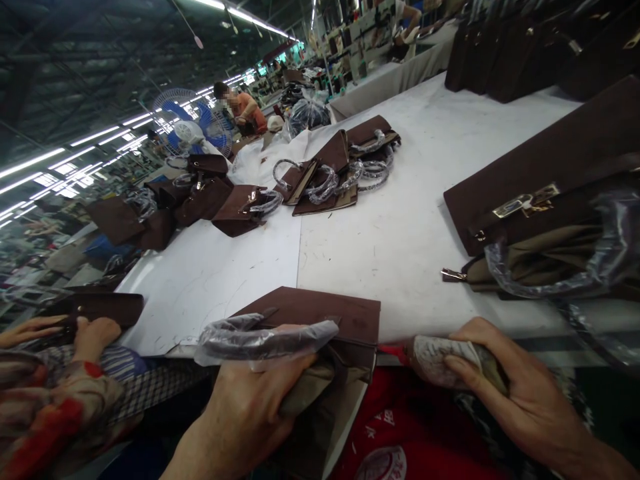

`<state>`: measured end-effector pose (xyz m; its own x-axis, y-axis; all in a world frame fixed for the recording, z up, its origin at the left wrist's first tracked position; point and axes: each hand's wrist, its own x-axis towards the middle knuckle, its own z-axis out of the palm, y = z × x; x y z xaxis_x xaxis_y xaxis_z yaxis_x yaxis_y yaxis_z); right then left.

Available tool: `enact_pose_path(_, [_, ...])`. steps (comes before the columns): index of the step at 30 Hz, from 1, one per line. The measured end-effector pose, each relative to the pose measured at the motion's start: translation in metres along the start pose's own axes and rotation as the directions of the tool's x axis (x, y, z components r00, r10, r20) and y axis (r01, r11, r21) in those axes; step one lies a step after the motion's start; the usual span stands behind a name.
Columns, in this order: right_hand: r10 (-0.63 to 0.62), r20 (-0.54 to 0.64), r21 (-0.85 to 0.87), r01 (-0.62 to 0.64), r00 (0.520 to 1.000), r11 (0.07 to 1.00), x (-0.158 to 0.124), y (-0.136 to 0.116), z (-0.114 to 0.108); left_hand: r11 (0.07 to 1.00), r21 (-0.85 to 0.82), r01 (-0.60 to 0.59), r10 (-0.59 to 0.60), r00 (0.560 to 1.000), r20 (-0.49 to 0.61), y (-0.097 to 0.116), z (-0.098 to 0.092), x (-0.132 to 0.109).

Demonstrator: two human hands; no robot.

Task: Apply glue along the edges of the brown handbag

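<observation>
A brown leather handbag (320, 317) lies at the near edge of the white table (400, 227), its plastic-wrapped handle (260, 340) across the opening. My left hand (250, 413) grips the bag's rim at the handle, fingers curled over the tan lining. My right hand (505, 387) is closed round a smeared bottle with a red tip (440, 357), whose tip points at the bag's right side.
A larger brown bag with a gold clasp (540, 200) lies at the right. More brown bags (330, 173) are strewn mid-table and at the left (200, 200). Another person's hands (75, 333) hold a bag at the left edge. A blue fan (193, 127) stands behind.
</observation>
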<state>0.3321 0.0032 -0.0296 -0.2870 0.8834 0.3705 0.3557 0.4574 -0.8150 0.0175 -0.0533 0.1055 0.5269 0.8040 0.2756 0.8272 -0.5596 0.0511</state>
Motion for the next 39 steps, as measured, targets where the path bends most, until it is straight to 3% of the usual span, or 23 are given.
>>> enact_pose_path(5, [0.024, 0.094, 0.049, -0.029, 0.995, 0.998, -0.002, 0.001, -0.003, 1.000, -0.013, 0.005, -0.005, 1.000, 0.017, 0.000, -0.001, 0.000])
enact_pose_path(9, [0.003, 0.038, -0.009, -0.002, 0.999, 1.000, -0.002, -0.001, -0.005, 1.000, -0.016, -0.002, 0.002, 1.000, 0.002, 0.000, 0.000, 0.001])
enact_pose_path(13, [0.044, 0.119, 0.036, -0.049, 0.992, 0.998, -0.003, -0.004, -0.006, 1.000, -0.006, -0.021, 0.020, 0.999, -0.046, 0.000, 0.001, 0.001])
enact_pose_path(19, [-0.007, 0.068, 0.017, 0.006, 0.998, 1.000, -0.005, -0.004, -0.004, 0.999, 0.015, -0.037, 0.037, 0.998, -0.046, 0.001, -0.002, 0.004])
enact_pose_path(23, [0.092, 0.128, 0.046, -0.099, 0.987, 0.994, -0.006, -0.003, -0.006, 0.998, 0.050, -0.049, 0.052, 0.997, -0.049, 0.000, -0.001, 0.001])
enact_pose_path(27, [0.049, 0.060, -0.018, -0.048, 0.997, 0.999, -0.004, -0.004, -0.008, 0.994, 0.091, -0.057, 0.065, 0.995, -0.080, -0.001, 0.002, -0.003])
enact_pose_path(34, [0.015, 0.105, 0.067, -0.022, 0.994, 0.997, -0.006, -0.024, -0.006, 0.998, 0.033, -0.048, 0.051, 0.994, -0.096, -0.002, 0.002, 0.001])
enact_pose_path(39, [-0.048, 0.035, -0.032, 0.050, 0.998, 0.998, -0.005, -0.020, -0.008, 0.998, 0.037, -0.053, 0.056, 0.995, -0.087, 0.001, 0.002, 0.005])
